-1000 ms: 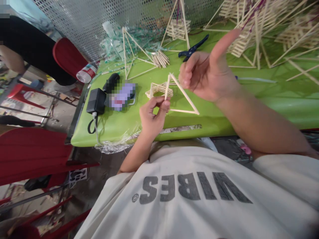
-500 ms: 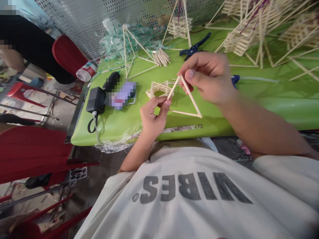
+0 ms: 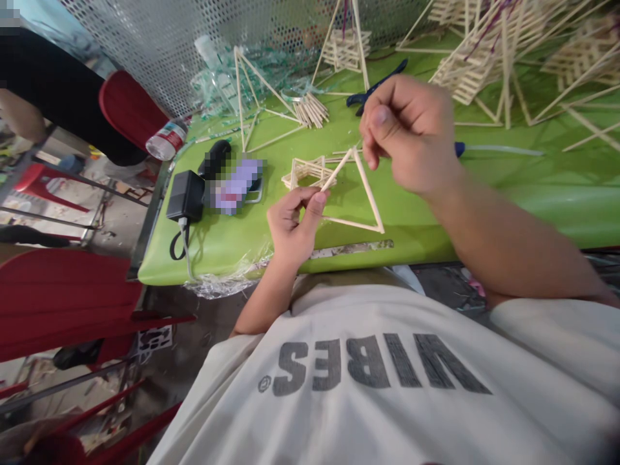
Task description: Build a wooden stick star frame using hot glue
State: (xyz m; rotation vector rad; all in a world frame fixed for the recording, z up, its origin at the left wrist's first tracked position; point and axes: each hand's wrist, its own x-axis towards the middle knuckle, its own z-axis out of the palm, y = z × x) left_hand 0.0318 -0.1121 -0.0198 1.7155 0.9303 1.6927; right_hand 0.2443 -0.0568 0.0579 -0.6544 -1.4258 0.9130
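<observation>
My left hand (image 3: 293, 223) pinches one side of a triangle of thin wooden sticks (image 3: 369, 190) between thumb and fingers, holding it above the green table. The triangle's top corner points away from me, and its lower right corner is joined. My right hand (image 3: 411, 139) is just right of that top corner, apart from it, with fingers curled and thumb pressed in. Whatever those fingers hold, if anything, is too small to make out. Behind the left hand lies a small stacked stick frame (image 3: 310, 173). Part of a blue tool (image 3: 459, 150) with a translucent rod shows behind my right wrist.
Dark blue pliers (image 3: 357, 99), a stick bundle (image 3: 312, 111) and a stick pyramid (image 3: 242, 97) are at the back. Several stick structures (image 3: 465, 71) fill the back right. A black adapter (image 3: 185, 195), phone (image 3: 239, 184) and bottle (image 3: 166, 139) are left. A person's dark sleeve (image 3: 58, 84) shows beyond.
My right hand has let go of the triangle's top corner and moved up and right, its fingers curling. My left hand still holds the triangle, shifted slightly left.
</observation>
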